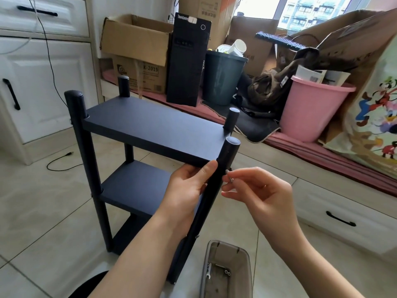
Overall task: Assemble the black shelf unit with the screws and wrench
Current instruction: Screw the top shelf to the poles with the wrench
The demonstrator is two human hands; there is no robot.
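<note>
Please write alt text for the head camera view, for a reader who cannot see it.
A person's left hand grips the near right post of a black three-tier shelf unit on a tiled floor, while the right hand pinches a small screw against that post. A grey bin below holds a wrench.

My right hand [255, 190] pinches something small and silvery against the near post [217, 186] — too small for me to name. The post's foot is lost behind my left forearm, and the grey bin [247, 274] — small metal bits inside — runs off the bottom edge.
</note>
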